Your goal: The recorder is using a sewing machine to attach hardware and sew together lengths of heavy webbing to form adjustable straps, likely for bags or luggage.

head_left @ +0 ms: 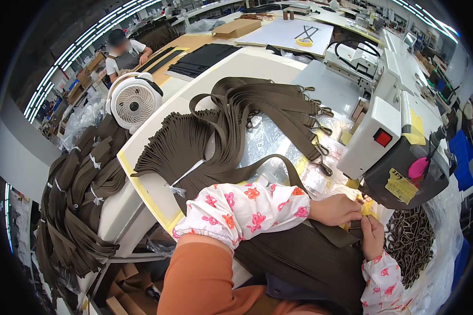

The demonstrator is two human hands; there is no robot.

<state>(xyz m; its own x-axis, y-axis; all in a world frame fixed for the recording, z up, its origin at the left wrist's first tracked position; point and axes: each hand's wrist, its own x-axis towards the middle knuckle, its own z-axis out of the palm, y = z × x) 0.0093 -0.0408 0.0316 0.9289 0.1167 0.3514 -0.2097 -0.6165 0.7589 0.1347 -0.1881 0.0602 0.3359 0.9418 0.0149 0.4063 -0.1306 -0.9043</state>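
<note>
Close together in front of the sewing machine's head (411,173), both my hands are closed on an olive-brown webbing strap. My left hand (337,210) pinches near the strap's end, by a small yellow part under the machine. With thumb and fingers my right hand (372,237) grips the webbing strap (333,234) from the other side. My fingers partly cover the strap's end. More webbing (299,257) lies across my lap. Finished-looking straps with metal snap hooks (320,149) are heaped on the table beyond my left forearm.
A bundle of straps (178,139) tied with white string fans over the table. Loose metal hooks (409,244) are piled on plastic at the right. At the left are a white fan (134,102) and hanging strap bundles (81,194). A person (123,55) works farther back.
</note>
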